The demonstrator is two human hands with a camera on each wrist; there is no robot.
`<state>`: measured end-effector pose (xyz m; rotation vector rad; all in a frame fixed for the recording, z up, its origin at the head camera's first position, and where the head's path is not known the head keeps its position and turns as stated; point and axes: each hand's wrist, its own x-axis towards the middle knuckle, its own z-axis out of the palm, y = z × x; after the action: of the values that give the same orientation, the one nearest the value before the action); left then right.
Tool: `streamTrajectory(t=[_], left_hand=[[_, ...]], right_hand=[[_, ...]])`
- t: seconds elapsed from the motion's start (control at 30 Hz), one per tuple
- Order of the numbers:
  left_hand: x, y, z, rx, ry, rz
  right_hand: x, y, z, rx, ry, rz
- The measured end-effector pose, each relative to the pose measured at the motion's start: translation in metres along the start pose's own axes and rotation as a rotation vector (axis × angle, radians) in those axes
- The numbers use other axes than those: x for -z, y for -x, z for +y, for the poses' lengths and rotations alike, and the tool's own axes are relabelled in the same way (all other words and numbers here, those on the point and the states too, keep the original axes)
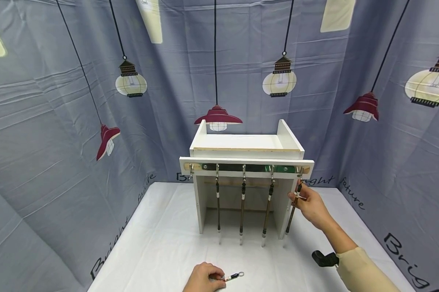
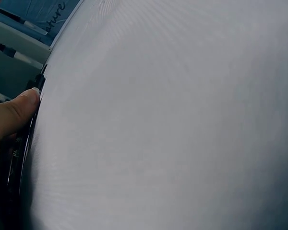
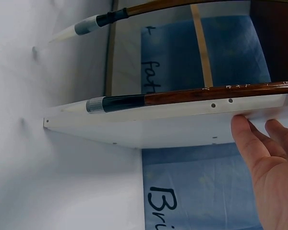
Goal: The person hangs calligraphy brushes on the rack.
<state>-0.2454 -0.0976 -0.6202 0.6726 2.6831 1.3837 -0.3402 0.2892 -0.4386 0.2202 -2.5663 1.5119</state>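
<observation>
Near the front of the table in the head view, my left hand (image 1: 204,276) grips a dark writing brush (image 1: 234,276) whose ringed end points right. The left wrist view shows my thumb (image 2: 19,108) along its dark shaft (image 2: 15,155), which bears small light characters. My right hand (image 1: 311,205) is at the rack's right side, pinching the rightmost hanging brush (image 1: 292,213) near its top, just under the hook. In the right wrist view this brush (image 3: 182,97) has a brown shaft and capped tip, with other fingers (image 3: 245,132) beside the side panel (image 3: 177,127).
A white rack (image 1: 246,154) stands at the back of the white table (image 1: 161,235). Its front bar (image 1: 185,166) carries metal hooks. Three more brushes, among them the middle brush (image 1: 243,207), hang left of my right hand. A printed blue-grey curtain (image 1: 183,81) surrounds the table.
</observation>
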Motion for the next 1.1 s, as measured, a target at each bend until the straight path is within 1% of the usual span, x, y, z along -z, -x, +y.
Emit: streamTrajectory(t=[0.1, 0.2, 0.3, 0.4, 0.5, 0.73, 0.93, 1.1], left_hand=[[0.001, 0.0, 0.003, 0.019, -0.006, 0.0], [0.001, 0.0, 0.004, 0.015, 0.003, 0.008], [0.002, 0.001, 0.004, 0.003, 0.036, 0.019], [0.004, -0.001, 0.003, -0.033, 0.044, 0.04], [0.006, -0.004, 0.004, -0.076, 0.021, 0.072], [0.013, -0.009, 0.013, -0.123, -0.017, 0.139], [0.016, -0.011, 0.021, -0.215, -0.015, 0.208], [0.019, -0.014, 0.027, -0.268, 0.005, 0.261]], right_hand=[[0.0, 0.0, 0.0, 0.001, -0.007, 0.003], [-0.001, 0.0, 0.0, -0.002, -0.011, 0.0], [-0.001, 0.001, 0.0, -0.004, -0.006, -0.004], [-0.001, 0.001, -0.001, -0.005, 0.016, 0.0], [0.001, 0.001, -0.001, -0.006, 0.022, 0.001], [0.001, 0.0, 0.0, 0.008, 0.01, -0.001], [0.0, 0.0, 0.001, 0.014, 0.015, -0.001], [0.0, 0.0, 0.001, 0.012, 0.024, -0.003]])
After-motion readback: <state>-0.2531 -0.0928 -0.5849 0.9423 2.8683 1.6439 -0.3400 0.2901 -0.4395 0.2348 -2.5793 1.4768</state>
